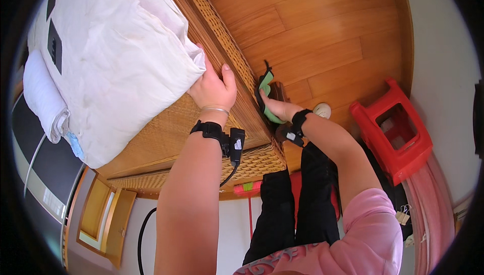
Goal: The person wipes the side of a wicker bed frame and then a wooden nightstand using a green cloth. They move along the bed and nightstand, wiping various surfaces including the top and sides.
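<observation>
My two hands are well apart. The left hand (216, 88) rests on the wooden edge of the tabletop (156, 141), fingers partly hidden at the white fabric (126, 58); I can't tell whether they pinch it. Below, my right hand (277, 108) touches a black-edged green cloth (266, 79) beside the woven side (217, 20); its grip I can't make out.

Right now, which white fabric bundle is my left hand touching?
The large folded bundle: your left hand is at its right edge. The smaller rolled bundle lies by its left edge, away from that hand.
</observation>
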`<action>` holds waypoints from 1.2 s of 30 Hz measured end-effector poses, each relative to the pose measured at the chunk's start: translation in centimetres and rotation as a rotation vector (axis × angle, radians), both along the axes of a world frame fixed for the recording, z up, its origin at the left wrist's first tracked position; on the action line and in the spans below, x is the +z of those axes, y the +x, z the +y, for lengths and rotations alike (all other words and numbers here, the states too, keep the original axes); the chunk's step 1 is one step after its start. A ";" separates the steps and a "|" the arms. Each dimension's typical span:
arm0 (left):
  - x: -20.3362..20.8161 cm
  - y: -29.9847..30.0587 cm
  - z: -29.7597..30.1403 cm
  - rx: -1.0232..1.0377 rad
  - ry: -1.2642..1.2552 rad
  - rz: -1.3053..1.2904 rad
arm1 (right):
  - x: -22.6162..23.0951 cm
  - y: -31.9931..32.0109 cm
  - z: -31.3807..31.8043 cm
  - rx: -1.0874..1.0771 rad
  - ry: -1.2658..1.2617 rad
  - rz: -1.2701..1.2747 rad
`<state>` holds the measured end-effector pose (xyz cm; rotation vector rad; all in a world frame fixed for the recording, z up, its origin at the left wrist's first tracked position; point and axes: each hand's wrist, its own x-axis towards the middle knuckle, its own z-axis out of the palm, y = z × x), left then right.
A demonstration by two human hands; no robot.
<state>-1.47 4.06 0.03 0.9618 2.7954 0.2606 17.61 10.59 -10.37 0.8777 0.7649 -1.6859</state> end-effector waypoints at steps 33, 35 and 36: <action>-0.6 -0.1 0.0 0.019 0.157 -0.044 | 2.7 -6.9 1.8 -0.168 0.672 1.134; -0.6 -0.1 -0.2 0.001 0.178 -0.005 | 2.1 -7.3 2.0 -0.168 0.646 1.207; -0.6 -0.1 -0.2 0.012 0.186 -0.027 | 2.3 -7.1 1.9 -0.175 0.615 1.139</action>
